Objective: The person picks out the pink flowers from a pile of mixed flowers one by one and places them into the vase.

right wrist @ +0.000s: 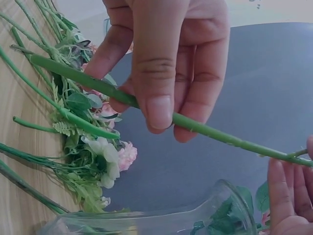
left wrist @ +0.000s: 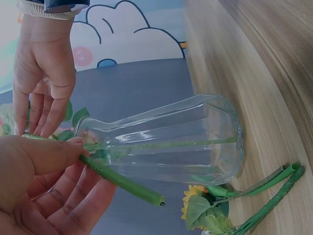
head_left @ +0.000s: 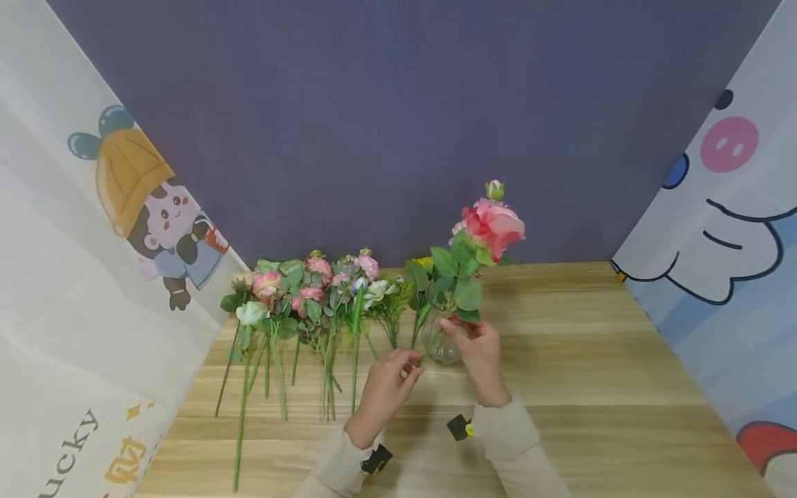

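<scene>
A pink rose point(head_left: 495, 228) with a bud and green leaves rises above my right hand point(head_left: 481, 349). Its green stem point(right wrist: 215, 133) slants down to the left between both hands. Near the cut end, my left hand point(head_left: 389, 380) pinches the stem between thumb and fingers. Farther up, close to the leaves, the right hand's fingers grip it. A clear glass vase point(left wrist: 186, 122) stands upright beside the hands. The bare stem end overlaps the vase in the left wrist view, outside the glass. A thin green stem shows through the glass down to the base.
Left of the vase lies a row of loose flowers, among them pink blooms point(head_left: 268, 285) and a white one point(head_left: 252, 313), long stems toward me. A sunflower point(left wrist: 194, 196) lies beside the vase. Behind the wooden table point(head_left: 579, 415) is a dark wall point(head_left: 373, 124); printed curtains hang at both sides.
</scene>
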A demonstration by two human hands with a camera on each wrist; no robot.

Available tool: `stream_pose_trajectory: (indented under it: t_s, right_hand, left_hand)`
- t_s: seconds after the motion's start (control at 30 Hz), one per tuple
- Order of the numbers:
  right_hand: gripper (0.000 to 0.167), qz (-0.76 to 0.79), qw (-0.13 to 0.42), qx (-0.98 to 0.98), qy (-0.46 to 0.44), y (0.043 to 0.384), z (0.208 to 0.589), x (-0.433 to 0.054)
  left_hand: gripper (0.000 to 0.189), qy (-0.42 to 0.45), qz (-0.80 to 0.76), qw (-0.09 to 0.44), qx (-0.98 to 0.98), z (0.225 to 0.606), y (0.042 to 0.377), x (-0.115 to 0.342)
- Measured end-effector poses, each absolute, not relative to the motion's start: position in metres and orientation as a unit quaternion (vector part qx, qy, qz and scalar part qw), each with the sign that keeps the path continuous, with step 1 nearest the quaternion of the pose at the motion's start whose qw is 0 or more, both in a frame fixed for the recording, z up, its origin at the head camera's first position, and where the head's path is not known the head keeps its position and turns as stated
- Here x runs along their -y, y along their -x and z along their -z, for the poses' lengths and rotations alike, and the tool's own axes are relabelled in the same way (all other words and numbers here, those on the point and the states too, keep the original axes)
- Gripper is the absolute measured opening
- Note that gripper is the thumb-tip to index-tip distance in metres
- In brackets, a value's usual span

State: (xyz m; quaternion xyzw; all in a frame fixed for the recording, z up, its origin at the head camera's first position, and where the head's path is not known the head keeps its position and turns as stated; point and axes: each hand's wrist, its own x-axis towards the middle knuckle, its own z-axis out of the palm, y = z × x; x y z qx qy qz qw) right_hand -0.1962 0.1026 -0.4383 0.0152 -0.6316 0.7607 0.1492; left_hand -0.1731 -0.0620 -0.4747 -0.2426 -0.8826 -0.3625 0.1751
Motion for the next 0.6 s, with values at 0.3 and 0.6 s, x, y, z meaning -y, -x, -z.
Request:
stream_pose_trajectory:
  t_s: [0.3,0.6]
  right_hand:
    - [0.014,-0.766,0.163,0.622,-0.01,0.1963,0.4388,-0.1025]
    - [0.016,-0.765,0.18,0.618,-0.004,0.1988,0.4403,-0.1077]
  left_hand:
    - [0.015,0.236,0.376,0.175,0.879,0.4749,0.1735,0.0621]
    - [0.015,0.239,0.395,0.16,0.873,0.477,0.1735,0.0654]
